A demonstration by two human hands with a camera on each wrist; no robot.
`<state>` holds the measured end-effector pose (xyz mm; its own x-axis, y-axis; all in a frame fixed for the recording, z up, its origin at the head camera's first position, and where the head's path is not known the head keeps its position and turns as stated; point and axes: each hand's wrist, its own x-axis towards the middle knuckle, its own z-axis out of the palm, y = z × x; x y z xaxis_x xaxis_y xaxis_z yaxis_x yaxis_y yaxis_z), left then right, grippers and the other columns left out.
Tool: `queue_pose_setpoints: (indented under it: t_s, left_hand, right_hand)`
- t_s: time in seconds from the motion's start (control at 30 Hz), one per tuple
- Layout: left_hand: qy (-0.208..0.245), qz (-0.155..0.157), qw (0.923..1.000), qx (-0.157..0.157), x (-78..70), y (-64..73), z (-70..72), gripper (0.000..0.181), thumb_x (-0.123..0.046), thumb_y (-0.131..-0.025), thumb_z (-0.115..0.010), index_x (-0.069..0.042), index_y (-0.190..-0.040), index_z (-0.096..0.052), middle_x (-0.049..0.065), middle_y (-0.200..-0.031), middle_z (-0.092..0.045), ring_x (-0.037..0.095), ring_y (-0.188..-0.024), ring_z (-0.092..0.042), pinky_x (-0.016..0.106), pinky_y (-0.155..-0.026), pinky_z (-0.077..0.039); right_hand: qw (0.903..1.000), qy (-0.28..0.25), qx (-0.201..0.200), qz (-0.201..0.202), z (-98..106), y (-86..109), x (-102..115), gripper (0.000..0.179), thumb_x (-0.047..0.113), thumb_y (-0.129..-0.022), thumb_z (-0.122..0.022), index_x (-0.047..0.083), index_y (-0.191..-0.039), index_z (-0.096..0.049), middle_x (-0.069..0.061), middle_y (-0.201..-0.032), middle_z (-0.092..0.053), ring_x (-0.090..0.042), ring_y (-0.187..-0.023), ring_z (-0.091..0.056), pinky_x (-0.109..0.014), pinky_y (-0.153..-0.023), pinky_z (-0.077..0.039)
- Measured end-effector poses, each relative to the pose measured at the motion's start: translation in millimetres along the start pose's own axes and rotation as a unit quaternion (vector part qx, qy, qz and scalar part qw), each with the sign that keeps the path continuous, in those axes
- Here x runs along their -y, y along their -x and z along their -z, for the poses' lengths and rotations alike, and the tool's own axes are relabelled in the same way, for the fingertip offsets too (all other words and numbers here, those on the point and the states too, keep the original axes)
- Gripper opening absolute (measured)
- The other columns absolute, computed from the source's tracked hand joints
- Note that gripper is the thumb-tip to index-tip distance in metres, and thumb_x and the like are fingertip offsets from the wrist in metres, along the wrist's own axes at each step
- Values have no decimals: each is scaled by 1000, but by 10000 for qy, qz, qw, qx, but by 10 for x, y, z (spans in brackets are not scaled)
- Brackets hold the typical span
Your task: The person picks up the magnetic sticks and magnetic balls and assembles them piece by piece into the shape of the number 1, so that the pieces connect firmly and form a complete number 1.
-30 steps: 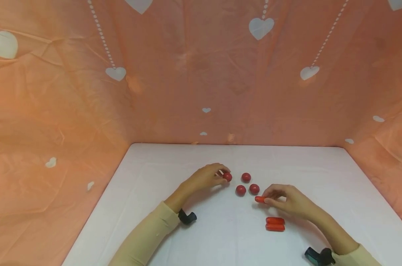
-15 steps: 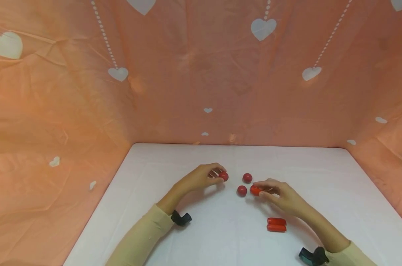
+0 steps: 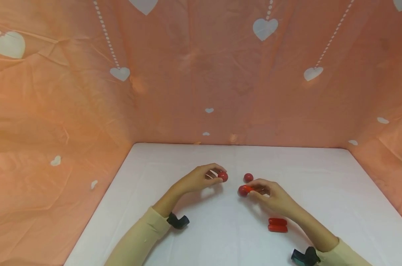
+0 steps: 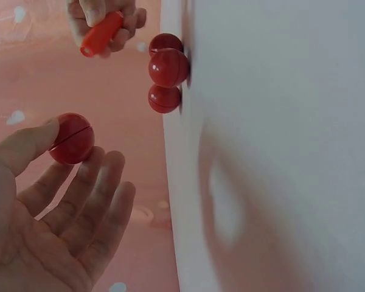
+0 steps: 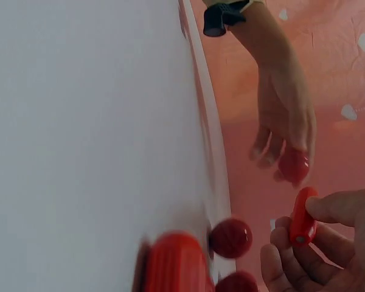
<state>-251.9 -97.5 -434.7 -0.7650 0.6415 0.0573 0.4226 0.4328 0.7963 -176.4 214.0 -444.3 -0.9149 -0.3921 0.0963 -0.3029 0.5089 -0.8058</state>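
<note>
In the head view my left hand (image 3: 201,179) pinches a dark red ball (image 3: 222,176) between thumb and fingertips, above the white table. A seam runs around this ball (image 4: 73,139) in the left wrist view. My right hand (image 3: 270,194) pinches a short orange-red rod (image 3: 248,188) with rounded ends. A small hole shows in the end of the rod (image 4: 101,34). Two similar balls are visible on the table, a far ball (image 3: 248,177) and a near ball (image 3: 242,191) partly behind the rod. A third table ball (image 4: 165,98) appears only in the left wrist view.
Two more red rods (image 3: 277,225) lie side by side on the white table (image 3: 214,236), in front of the right hand. Peach-coloured sheets (image 3: 201,74) with pale hearts stand behind the table and at both sides. Each wrist carries a black camera mount (image 3: 178,221).
My right hand has moved left and away from me with the rod, and now covers one table ball. My left hand has drawn slightly left, still pinching its ball.
</note>
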Motion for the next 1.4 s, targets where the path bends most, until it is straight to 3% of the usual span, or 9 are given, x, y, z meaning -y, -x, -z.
queue_pose_setpoints:
  t_s: [0.13, 0.37, 0.43, 0.7, 0.9, 1.17, 1.4]
  left_hand:
    - [348, -105, 9993, 49, -22, 17, -9, 37, -24, -105, -73, -14, -141, -67, 5, -128, -70, 15, -107, -71, 31, -97, -58]
    - [1084, -71, 9938, 215, -82, 61, -48, 40, -21, -106, -71, -10, -143, -65, 11, -134, -68, 38, -108, -73, 49, -94, -60]
    - [1120, -101, 9934, 207, -87, 66, -61, 40, -20, -106, -71, -8, -143, -65, 12, -133, -68, 39, -108, -73, 49, -94, -60]
    - [1070, -8, 9942, 92, -34, 73, -108, 35, -22, -104, -74, -8, -136, -68, 10, -127, -70, 34, -104, -74, 28, -84, -58]
    - [1145, -55, 9934, 84, -6, 66, -122, 32, -22, -105, -73, -9, -134, -69, 10, -126, -70, 33, -102, -74, 32, -84, -59]
    - [1562, 48, 9877, 106, -21, 54, -136, 31, -20, -106, -70, -9, -135, -67, 11, -126, -71, 39, -107, -75, 47, -90, -63]
    - [1598, 232, 9869, 56, -19, 48, -147, 35, -23, -107, -69, -6, -138, -67, 13, -128, -70, 37, -104, -76, 45, -91, -63]
  right_hand:
    - [9999, -85, -36, -66, -86, -31, 39, 26, 17, -102, -76, 9, -126, -74, -2, -117, -76, -15, -97, -70, -26, -89, -58]
    - [9991, -337, -242, -125, -213, -76, 114, 22, 15, -98, -81, 7, -118, -76, 0, -102, -77, -15, -90, -69, -26, -83, -58]
    - [9984, -490, -245, -152, -243, -89, 125, 22, 14, -98, -80, 5, -117, -75, -2, -101, -77, -16, -89, -70, -25, -81, -58]
    - [9957, -854, -270, -232, -364, -129, 145, 22, 12, -98, -79, 0, -115, -73, -12, -99, -78, -21, -86, -71, -26, -76, -57]
    - [9950, -903, -352, -233, -416, -159, 182, 20, 15, -100, -78, 1, -114, -74, -13, -97, -79, -26, -85, -74, -25, -75, -56]
    - [9935, -1037, -428, -164, -458, -211, 219, 19, 15, -101, -77, 1, -113, -74, -14, -98, -79, -31, -85, -76, -24, -76, -55]
    - [9941, -982, -422, -196, -462, -213, 216, 18, 14, -101, -76, 1, -113, -74, -14, -98, -79, -31, -84, -75, -24, -76, -56]
